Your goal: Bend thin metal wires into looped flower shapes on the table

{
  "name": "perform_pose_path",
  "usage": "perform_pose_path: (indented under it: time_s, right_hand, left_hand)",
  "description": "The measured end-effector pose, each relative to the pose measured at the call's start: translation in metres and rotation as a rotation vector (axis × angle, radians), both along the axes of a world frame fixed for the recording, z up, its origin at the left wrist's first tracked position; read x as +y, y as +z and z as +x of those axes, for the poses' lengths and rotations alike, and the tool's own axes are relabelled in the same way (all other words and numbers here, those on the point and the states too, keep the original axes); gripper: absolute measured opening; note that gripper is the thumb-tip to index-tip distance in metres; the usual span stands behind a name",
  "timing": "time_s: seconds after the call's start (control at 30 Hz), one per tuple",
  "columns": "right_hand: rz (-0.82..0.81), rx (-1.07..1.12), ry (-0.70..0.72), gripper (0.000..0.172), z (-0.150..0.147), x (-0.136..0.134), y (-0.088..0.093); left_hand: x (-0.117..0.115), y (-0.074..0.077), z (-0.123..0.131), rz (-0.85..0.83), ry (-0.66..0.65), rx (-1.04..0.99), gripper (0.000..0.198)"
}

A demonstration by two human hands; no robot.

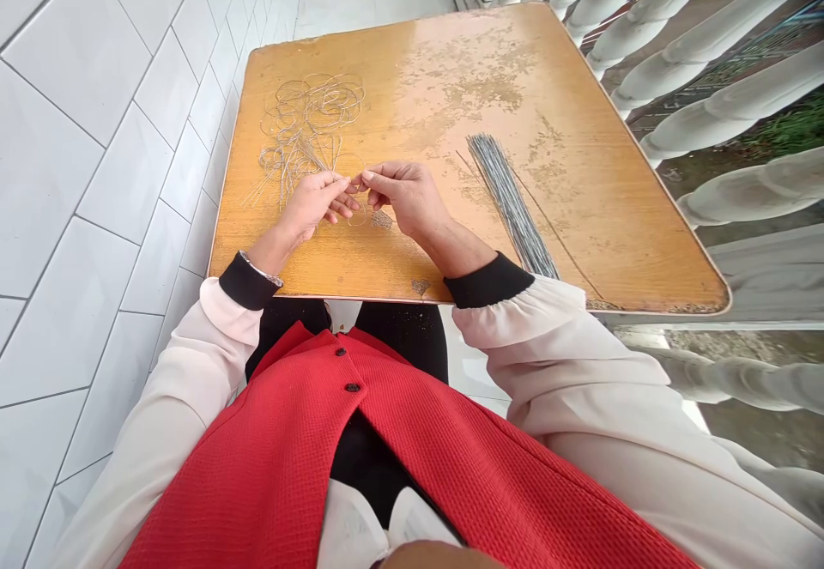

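Note:
My left hand (312, 204) and my right hand (405, 200) meet above the middle of an orange-brown wooden tabletop (579, 183), their fingertips pinching a thin wire loop (356, 211). The exact grip on the fine wire is hard to see. Just beyond my left hand lies a tangle of looped silver wire (311, 114), with straight ends fanning toward my fingers. To the right of my right hand lies a bundle of straight grey wires (508, 200), running toward the table's near edge.
The tabletop's varnish is worn in patches. White floor tiles (109, 166) lie to the left, and white stone balusters (701, 54) stand along the right. A metal bracelet (261, 269) circles my left wrist. My red vest and cream sleeves fill the bottom of the view.

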State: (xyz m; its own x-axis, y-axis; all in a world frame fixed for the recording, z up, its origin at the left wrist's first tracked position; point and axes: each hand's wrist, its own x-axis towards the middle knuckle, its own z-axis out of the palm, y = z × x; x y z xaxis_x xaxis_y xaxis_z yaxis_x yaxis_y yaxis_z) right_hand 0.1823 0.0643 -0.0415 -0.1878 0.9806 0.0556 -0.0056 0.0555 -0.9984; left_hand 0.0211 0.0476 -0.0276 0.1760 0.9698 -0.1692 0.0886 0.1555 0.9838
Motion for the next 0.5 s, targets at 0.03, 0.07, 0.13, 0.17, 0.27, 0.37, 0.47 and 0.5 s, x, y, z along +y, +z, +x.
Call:
perform_pose_path:
  time_s: [0.03,0.07,0.13,0.17,0.27,0.37,0.47,0.5]
  right_hand:
    - [0.004,-0.003,-0.010,0.021,0.0001,0.0004,-0.0004]
    - [0.008,-0.005,-0.014,0.021,0.0001,0.0009,-0.0012]
    - [0.018,-0.008,-0.014,0.021,0.0002,0.0022,-0.0028]
    - [0.021,-0.008,-0.014,0.022,0.0002,0.0026,-0.0034]
    - [0.003,0.002,-0.013,0.021,-0.0001,0.0027,-0.0029]
    - [-0.015,0.018,-0.022,0.020,-0.0007,0.0013,-0.0002]
    - [-0.010,0.028,-0.038,0.020,-0.0014,0.0003,0.0015]
    - [-0.005,0.027,-0.040,0.019,-0.0016,0.0003,0.0015]
  left_hand:
    - [-0.0008,0.0011,0.0002,0.000,0.001,0.003,0.024]
    - [-0.0017,0.0023,0.0004,-0.001,0.001,0.006,0.024]
    - [-0.0031,0.0046,0.0004,-0.004,-0.003,0.013,0.023]
    - [-0.0035,0.0054,0.0003,-0.007,-0.004,0.016,0.023]
    - [-0.0033,0.0058,-0.0005,-0.003,-0.009,0.017,0.023]
    - [-0.0019,0.0042,-0.0012,0.011,-0.016,0.014,0.022]
    - [-0.0006,0.0032,-0.0013,0.015,-0.019,0.018,0.020]
    - [-0.0003,0.0033,-0.0011,0.013,-0.018,0.020,0.019]
